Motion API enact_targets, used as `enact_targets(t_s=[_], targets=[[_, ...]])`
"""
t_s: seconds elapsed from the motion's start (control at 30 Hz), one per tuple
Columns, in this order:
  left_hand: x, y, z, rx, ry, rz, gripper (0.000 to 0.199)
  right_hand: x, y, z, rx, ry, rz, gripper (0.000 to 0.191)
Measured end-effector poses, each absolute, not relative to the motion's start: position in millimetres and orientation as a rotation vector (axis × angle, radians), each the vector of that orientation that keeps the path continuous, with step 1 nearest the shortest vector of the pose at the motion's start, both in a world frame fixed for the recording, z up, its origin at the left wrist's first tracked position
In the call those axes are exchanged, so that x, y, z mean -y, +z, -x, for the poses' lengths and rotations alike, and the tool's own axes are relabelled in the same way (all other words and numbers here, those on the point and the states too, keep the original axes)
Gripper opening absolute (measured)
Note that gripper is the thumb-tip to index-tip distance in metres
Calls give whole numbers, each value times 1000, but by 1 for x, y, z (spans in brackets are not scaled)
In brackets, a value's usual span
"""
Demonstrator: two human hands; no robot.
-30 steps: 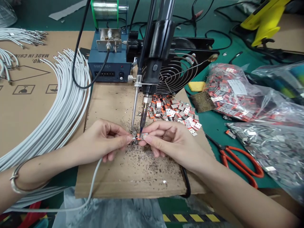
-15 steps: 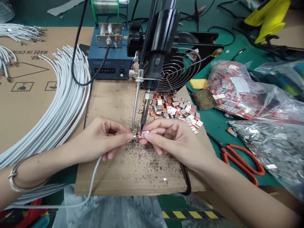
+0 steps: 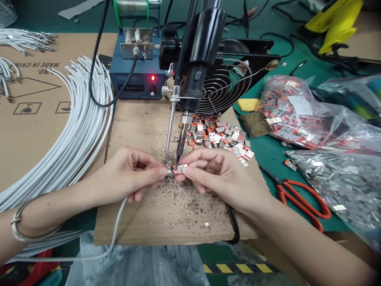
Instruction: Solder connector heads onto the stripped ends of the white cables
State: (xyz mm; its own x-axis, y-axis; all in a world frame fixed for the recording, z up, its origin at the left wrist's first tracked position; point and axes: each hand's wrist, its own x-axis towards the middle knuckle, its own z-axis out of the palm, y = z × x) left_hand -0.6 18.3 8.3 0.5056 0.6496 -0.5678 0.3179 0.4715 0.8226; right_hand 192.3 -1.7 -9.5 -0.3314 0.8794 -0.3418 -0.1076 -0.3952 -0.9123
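Between thumb and fingers, my left hand (image 3: 139, 173) pinches the end of a white cable (image 3: 118, 217), whose length trails down and off to the left. My right hand (image 3: 208, 171) is closed on a small USB connector (image 3: 181, 169), metal with an orange part. Cable end and connector meet under the tip of a soldering iron (image 3: 181, 143), which is mounted on a stand. Beside the tip, a thin bent metal tube (image 3: 170, 135) points at the same spot. The exact contact at the joint is too small to make out.
Behind stands a blue solder feeder (image 3: 139, 75) with a solder spool (image 3: 132, 12) and a fan (image 3: 226, 87). Loose USB connectors (image 3: 212, 137) lie on the cardboard (image 3: 143, 230). Left is a cable bundle (image 3: 86, 119); right are orange-handled cutters (image 3: 306, 202) and bags of parts (image 3: 291, 107).
A red light on the blue feeder is now brightly lit. The connector in my right hand has tilted or shifted very slightly; both hands otherwise stay in place.
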Motion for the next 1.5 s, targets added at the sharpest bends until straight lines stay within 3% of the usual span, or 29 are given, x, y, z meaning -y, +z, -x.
enact_targets(t_s=[0.7, 0.93, 1.5], targets=[[-19, 14, -1, -1117, 232, -1058, 18, 0, -10, -193, 1149, 1811, 1206, 17], [-19, 14, -1, -1110, 238, -1059, 18, 1, -9, -194, 1132, 1810, 1178, 10], [-19, 11, -2, -1133, 232, -1059, 18, 1, -7, -193, 1158, 1755, 1228, 13]])
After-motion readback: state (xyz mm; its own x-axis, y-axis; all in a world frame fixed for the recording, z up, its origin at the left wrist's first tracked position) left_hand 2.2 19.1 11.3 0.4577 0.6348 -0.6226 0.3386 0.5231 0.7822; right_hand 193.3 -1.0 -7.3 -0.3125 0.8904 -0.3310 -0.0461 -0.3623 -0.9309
